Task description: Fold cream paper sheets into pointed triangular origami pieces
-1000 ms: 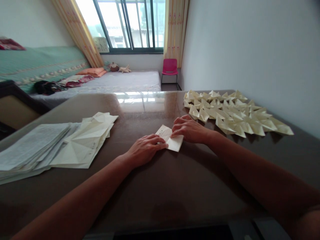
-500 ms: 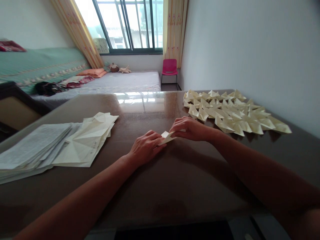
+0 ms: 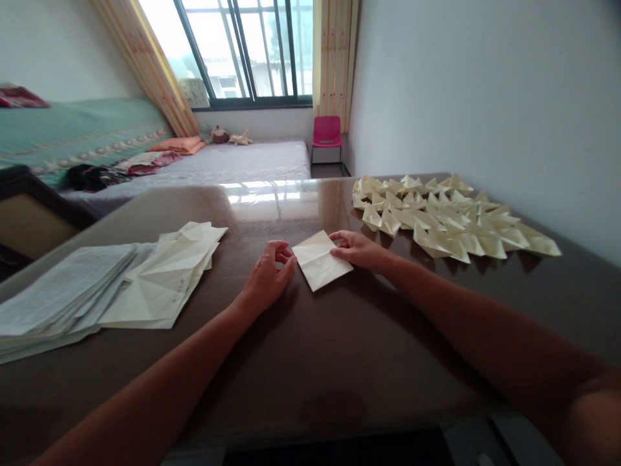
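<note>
A folded square of cream paper (image 3: pixel 319 266) with a crease across it is in front of me, turned so that one corner points toward me. My right hand (image 3: pixel 359 250) pinches its right side, thumb on top. At its left corner is my left hand (image 3: pixel 270 275), fingers loosely curled and apart from the thumb, holding nothing that I can see. Whether a fingertip touches that corner, I cannot tell.
Many folded paper shapes (image 3: pixel 451 220) stand in rows at the table's right back. On the left lie creased cream sheets (image 3: pixel 160 278) beside a stack of printed paper (image 3: pixel 63 285). The brown table (image 3: pixel 291 362) is glossy. Beyond it are a bed (image 3: pixel 262 158) and a pink chair (image 3: pixel 326 132).
The paper went from a narrow shape under both hands to a flat-looking square facing up. My left hand let go and drew back left; my right hand shifted slightly, still on the paper.
</note>
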The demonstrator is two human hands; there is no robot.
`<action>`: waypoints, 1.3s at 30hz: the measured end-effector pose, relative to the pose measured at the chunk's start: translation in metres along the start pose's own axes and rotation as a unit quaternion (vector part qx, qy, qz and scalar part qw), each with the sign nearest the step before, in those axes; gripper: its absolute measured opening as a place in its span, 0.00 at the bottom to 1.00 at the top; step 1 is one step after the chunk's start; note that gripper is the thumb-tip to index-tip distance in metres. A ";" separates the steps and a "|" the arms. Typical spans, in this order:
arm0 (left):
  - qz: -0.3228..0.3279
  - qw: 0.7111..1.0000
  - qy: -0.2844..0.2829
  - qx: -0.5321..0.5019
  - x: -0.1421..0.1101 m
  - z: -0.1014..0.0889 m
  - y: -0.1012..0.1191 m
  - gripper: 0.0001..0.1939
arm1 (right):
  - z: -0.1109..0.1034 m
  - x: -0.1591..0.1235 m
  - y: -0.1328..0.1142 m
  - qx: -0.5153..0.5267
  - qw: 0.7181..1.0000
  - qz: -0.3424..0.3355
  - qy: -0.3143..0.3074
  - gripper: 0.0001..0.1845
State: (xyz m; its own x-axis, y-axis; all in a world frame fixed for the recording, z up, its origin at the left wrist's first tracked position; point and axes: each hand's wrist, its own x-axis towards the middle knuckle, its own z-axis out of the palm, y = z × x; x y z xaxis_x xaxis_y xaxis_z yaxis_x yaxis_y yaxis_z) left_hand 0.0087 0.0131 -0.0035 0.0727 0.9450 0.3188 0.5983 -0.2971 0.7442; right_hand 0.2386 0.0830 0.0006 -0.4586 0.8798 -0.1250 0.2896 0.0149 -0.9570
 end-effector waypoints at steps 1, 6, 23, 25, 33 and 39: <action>0.040 0.998 0.000 0.058 0.000 -0.001 -0.002 0.18 | -0.001 0.000 0.001 -0.021 1.000 0.004 0.003 0.23; 0.245 0.939 -0.064 0.232 -0.003 -0.001 -0.001 0.13 | -0.005 0.000 0.000 -0.049 0.999 0.010 -0.002 0.24; 0.259 0.921 -0.124 0.263 -0.008 0.004 0.013 0.12 | -0.007 -0.022 -0.020 -0.394 0.846 -0.311 -0.182 0.07; 0.274 0.921 -0.152 0.230 -0.008 -0.002 0.010 0.13 | -0.008 -0.021 -0.017 -0.383 0.853 -0.296 -0.194 0.08; 0.279 0.926 -0.176 0.186 -0.004 -0.016 0.000 0.18 | 0.004 -0.030 -0.023 -0.383 0.879 -0.250 -0.138 0.14; 0.281 0.921 -0.185 0.197 -0.005 -0.017 0.002 0.18 | 0.013 -0.025 -0.019 -0.422 0.896 -0.129 -0.053 0.19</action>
State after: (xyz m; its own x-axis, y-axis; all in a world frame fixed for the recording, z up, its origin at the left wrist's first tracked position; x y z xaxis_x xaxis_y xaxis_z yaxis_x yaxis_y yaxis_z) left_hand -0.0039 0.0053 0.0065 0.6827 0.6606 0.3123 0.6206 -0.7499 0.2294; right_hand 0.2339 0.0550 0.0187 -0.6658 0.7461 0.0043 0.6742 0.6041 -0.4248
